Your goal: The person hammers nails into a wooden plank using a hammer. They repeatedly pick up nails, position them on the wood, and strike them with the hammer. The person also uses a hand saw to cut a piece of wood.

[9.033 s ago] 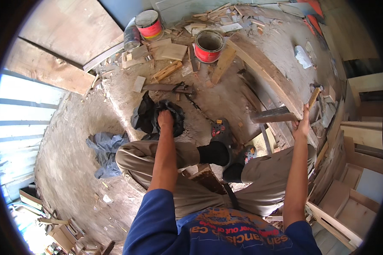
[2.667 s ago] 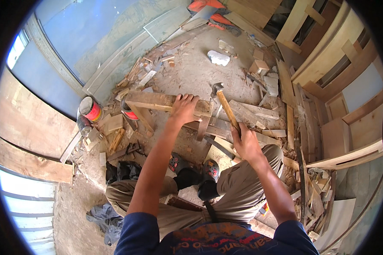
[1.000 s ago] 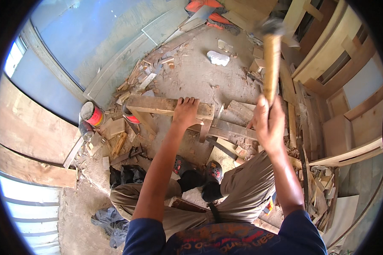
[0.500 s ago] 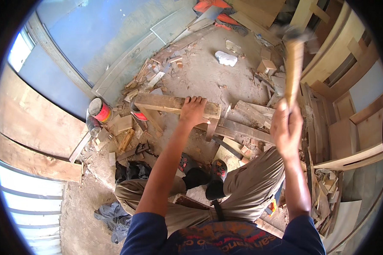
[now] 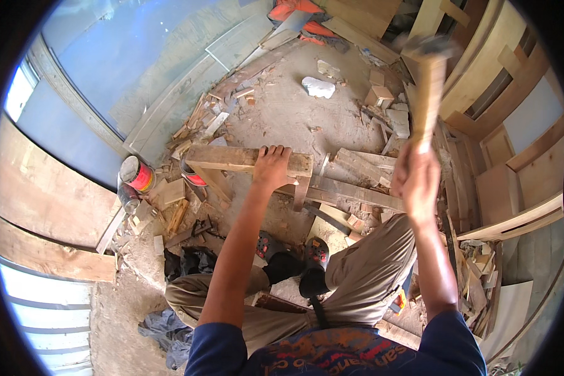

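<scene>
In my raised right hand (image 5: 418,178) is a hammer (image 5: 429,103), its wooden handle upright and its head smeared by motion. The fingers wrap round the lower end of the handle. My left hand (image 5: 272,168) grips the top of a thick wooden beam (image 5: 222,158), near the beam's right end, fingers bent over its far side. Short wooden legs are set under the beam, one slanting at the left and one below the right end (image 5: 301,192). The hammer is well apart from the beam, up and to the right.
Red-banded cans (image 5: 143,177) stand at left among wood offcuts. Loose boards (image 5: 357,193) lie right of the beam. My feet in clogs (image 5: 316,250) rest below it. Wooden framing (image 5: 501,128) lines the right side. A black plastic bag (image 5: 197,263) lies left of my legs.
The view has shifted slightly, so the beam and floor sit a little further left. My left hand stays on the beam. The hammer is still raised, its head blurred in both frames.
</scene>
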The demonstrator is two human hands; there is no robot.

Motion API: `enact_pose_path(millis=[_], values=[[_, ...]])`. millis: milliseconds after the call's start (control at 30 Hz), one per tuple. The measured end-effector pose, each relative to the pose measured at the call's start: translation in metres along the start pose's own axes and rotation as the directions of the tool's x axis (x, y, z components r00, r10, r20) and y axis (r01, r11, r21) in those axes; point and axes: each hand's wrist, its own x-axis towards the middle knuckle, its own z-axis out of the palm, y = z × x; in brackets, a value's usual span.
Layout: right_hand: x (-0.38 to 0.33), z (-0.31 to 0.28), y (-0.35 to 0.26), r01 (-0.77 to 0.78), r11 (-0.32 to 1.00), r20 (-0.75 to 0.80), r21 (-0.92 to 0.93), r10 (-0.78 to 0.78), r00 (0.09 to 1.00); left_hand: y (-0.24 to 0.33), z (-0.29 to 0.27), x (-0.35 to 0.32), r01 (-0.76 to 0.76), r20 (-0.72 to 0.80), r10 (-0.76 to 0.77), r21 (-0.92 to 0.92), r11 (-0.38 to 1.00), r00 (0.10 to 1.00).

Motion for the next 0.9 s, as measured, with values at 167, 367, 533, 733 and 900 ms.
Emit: enact_pose_path(millis=[167, 367, 533, 733, 900], values=[[-0.001, 0.024, 0.082, 0.432, 0.893, -0.053, 0.123, -0.429, 0.902, 0.013, -0.002, 0.007, -0.045, -0.027, 0.044, -0.045, 0.998, 0.999], [-0.039, -0.012, 0.101, -0.122, 0.726, 0.259, -0.677, 0.390, 0.884, 0.011, -0.005, 0.008, -0.008, -0.002, 0.008, -0.029, 1.000, 1.000], [0.018, 0.016, -0.026, 0.185, 0.982, -0.022, 0.049, -0.184, 0.983, -0.002, 0.014, 0.000, -0.016, -0.095, 0.014, -0.020, 1.000, 0.995], [-0.055, 0.017, 0.131, -0.036, 0.943, 0.244, -0.332, 0.122, 0.962, 0.009, 0.007, 0.010, -0.054, -0.113, 0.050, -0.037, 0.998, 0.992], [-0.069, 0.004, 0.105, -0.277, 0.897, 0.166, -0.344, 0.349, 0.922, 0.008, 0.007, -0.004, -0.027, -0.027, 0.026, -0.029, 0.999, 0.999]])
